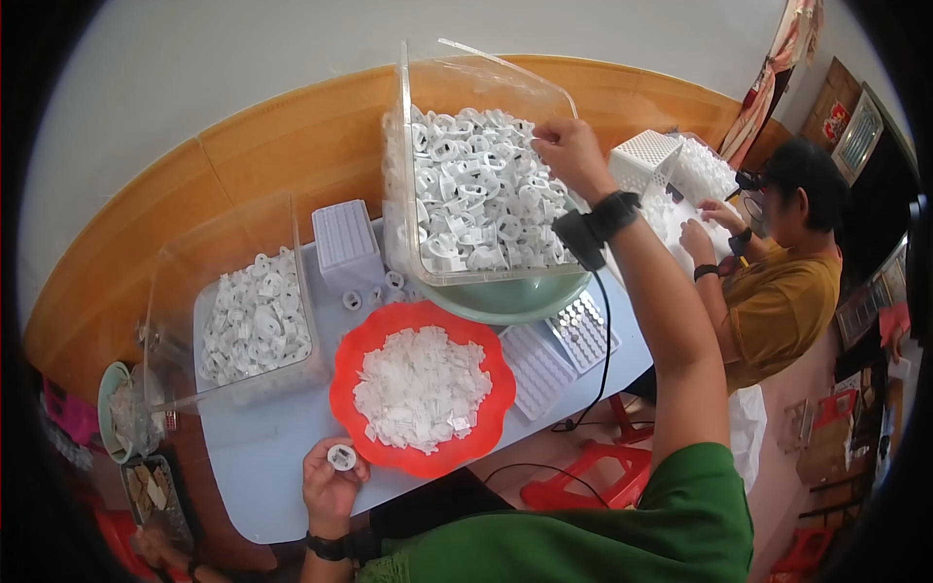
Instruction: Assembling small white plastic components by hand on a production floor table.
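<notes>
Near the table's front edge, my left hand (pixel 330 491) is closed around a round white plastic part (pixel 341 458), whose open face with a dark spot in its middle is turned up. It is just beside a red scalloped bowl (pixel 342 394) heaped with small translucent white pieces (pixel 423 384). My right hand (pixel 571 155) reaches over the right side of a large clear bin (pixel 505 277). Its fingers are curled together above many white ring-shaped plastic parts (pixel 476 189); whatever is between the fingertips is hidden. The bin rests on a pale green basin (pixel 515 299).
Another clear bin (pixel 311 340) of white parts stands left. Stacked white trays (pixel 347 243) and a few loose parts lie between the bins; more trays (pixel 537 369) lie right. A co-worker (pixel 787 262) handles white pieces at right. Another person's hand (pixel 155 547) shows lower left. Red stools (pixel 593 476) stand below.
</notes>
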The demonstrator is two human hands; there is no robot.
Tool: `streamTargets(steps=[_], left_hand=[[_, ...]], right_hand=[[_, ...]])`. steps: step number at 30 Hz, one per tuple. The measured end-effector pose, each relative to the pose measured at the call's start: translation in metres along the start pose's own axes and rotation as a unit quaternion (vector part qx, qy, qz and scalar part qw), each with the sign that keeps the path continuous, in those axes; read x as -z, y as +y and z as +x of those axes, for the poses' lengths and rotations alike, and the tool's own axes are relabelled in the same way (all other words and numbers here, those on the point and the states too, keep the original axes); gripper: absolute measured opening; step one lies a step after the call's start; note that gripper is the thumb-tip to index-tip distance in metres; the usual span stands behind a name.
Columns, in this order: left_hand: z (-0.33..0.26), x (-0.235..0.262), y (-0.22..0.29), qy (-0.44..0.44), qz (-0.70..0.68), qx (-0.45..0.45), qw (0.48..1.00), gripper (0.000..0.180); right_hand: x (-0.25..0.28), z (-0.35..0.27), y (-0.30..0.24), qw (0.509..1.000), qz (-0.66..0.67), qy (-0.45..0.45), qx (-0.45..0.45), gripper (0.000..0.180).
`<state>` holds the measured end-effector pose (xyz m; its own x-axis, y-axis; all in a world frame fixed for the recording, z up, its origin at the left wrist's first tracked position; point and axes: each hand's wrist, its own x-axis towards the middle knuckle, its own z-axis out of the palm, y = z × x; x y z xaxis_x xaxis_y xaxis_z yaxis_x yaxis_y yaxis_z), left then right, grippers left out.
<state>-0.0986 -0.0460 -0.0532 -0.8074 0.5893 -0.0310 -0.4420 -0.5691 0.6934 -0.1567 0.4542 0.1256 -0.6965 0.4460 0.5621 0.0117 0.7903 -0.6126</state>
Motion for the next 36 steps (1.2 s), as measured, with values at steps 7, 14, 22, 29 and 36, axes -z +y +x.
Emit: streamTargets(steps=[7, 14, 22, 29, 36], left_hand=[[-0.006, -0.004, 0.002, 0.011, 0.017, -0.014, 1.0, 0.046], [-0.021, -0.007, 0.017, 0.022, 0.086, -0.026, 0.996, 0.04], [-0.02, -0.048, 0.014, -0.094, 0.072, 0.031, 0.992, 0.043], [-0.026, -0.064, 0.007, -0.106, 0.087, 0.025, 0.99, 0.05], [-0.027, -0.069, -0.001, -0.099, 0.118, 0.039, 0.987, 0.042]], right_hand=[[0.06, -0.109, -0.044, 0.998, -0.039, -0.033, 0.03, 0.016], [0.069, -0.208, -0.039, 0.99, -0.028, -0.123, -0.067, 0.014], [0.056, -0.276, -0.047, 0.96, 0.031, -0.206, -0.185, 0.015], [0.045, -0.301, -0.034, 0.964, 0.041, -0.19, -0.184, 0.016], [0.044, -0.3, -0.038, 0.963, 0.034, -0.187, -0.19, 0.015]])
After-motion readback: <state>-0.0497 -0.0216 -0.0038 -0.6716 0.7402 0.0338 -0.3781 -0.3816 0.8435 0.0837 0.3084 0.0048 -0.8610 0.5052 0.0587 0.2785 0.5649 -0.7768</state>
